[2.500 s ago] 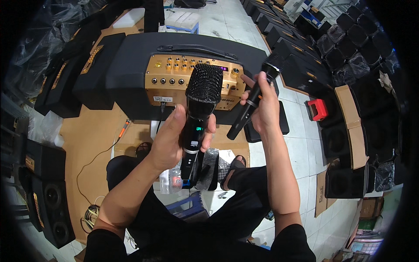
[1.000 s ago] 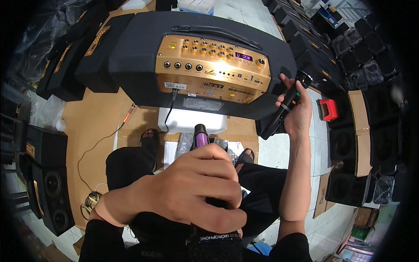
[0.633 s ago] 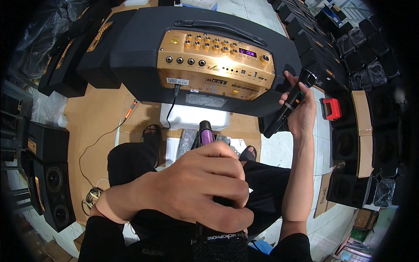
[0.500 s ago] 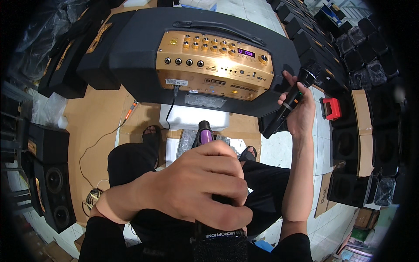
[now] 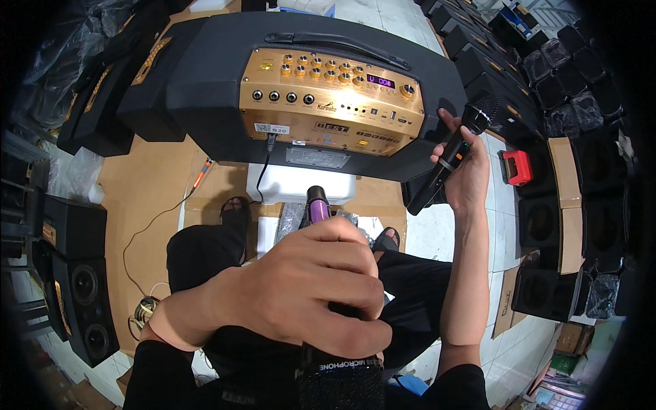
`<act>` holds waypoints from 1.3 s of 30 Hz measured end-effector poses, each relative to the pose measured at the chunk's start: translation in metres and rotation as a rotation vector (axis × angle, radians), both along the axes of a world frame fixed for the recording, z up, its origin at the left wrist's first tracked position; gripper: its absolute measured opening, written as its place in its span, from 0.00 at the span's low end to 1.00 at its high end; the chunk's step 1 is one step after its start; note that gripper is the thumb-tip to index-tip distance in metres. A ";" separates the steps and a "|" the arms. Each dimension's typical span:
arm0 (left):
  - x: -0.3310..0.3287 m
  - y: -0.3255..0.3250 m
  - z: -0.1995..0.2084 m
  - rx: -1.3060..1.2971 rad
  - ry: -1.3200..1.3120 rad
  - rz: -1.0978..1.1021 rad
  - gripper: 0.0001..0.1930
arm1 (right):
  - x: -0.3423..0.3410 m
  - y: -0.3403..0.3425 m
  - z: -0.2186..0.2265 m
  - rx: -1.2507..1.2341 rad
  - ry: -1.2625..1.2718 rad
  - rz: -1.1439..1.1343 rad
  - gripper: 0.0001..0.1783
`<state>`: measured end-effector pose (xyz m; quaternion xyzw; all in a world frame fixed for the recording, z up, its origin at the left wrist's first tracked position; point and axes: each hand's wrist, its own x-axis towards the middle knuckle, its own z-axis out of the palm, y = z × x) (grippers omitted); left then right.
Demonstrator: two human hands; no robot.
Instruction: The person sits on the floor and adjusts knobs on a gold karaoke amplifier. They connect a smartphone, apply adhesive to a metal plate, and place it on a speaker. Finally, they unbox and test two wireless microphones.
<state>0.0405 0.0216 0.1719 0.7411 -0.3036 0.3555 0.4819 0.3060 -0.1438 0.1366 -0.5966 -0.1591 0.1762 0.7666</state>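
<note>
My left hand (image 5: 311, 283) is wrapped around a wireless microphone close to my chest. The purple section of that microphone (image 5: 319, 210) and its black tail end point toward the speaker; its black mesh head is at the lower edge, and the middle is hidden by my fingers. At the right, my right hand (image 5: 471, 174) grips a black wireless microphone (image 5: 430, 188), tilted with its mesh head up and away. Past both hands is a large black speaker box (image 5: 205, 82) with a carry handle and a lit gold control panel (image 5: 328, 102) with knobs and jacks.
A black power cable (image 5: 265, 167) hangs from the panel. White foam (image 5: 301, 184) lies below the speaker. Cardboard (image 5: 150, 184) covers the left floor, with an orange-tipped tool (image 5: 202, 173) on it. More speakers (image 5: 85, 280) stand left; a red object (image 5: 517, 168) is by black cabinets at right.
The whole view has shifted very slightly, with the speaker a little further left. Both hands keep their holds on the microphones.
</note>
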 end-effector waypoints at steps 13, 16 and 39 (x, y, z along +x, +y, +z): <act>-0.003 0.000 0.002 -0.003 0.029 -0.007 0.20 | -0.004 0.001 0.001 0.007 -0.009 0.004 0.21; -0.003 0.000 0.003 -0.012 0.034 -0.012 0.20 | -0.004 0.001 0.001 -0.003 -0.004 0.011 0.22; 0.005 0.003 0.001 0.009 0.018 -0.043 0.21 | -0.002 0.003 0.003 -0.052 -0.059 -0.001 0.24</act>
